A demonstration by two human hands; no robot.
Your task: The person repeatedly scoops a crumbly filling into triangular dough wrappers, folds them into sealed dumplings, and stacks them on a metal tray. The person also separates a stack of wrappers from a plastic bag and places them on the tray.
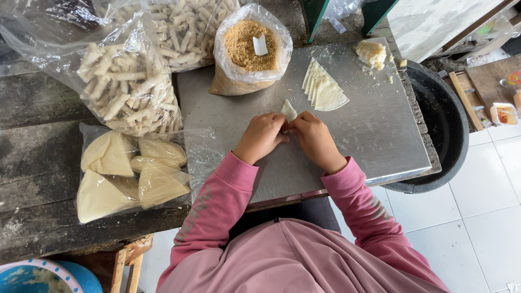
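both hands meet at the centre of the frame on the metal tray (374,141). the left hand (261,135) and the right hand (316,138) are curled with fingertips drawn together, pinching a small pale wrapper (288,110) between them. the wrapper's free corner pokes out just above the knuckles, pointing toward the top of the frame, so its long axis runs up and away from the body; the part under the fingers is hidden. both hands touch it, neither clearly nearer.

just up and right of the right hand lies a fanned stack of wrappers (324,89), near that hand and apart from the left. a lump of dough (371,53) sits at the tray's upper right. a bag of crumbs (247,51) stands at top centre, nearer the left hand. a bag of rolls (130,89) and a bag of wrapper sheets (130,176) lie at left.
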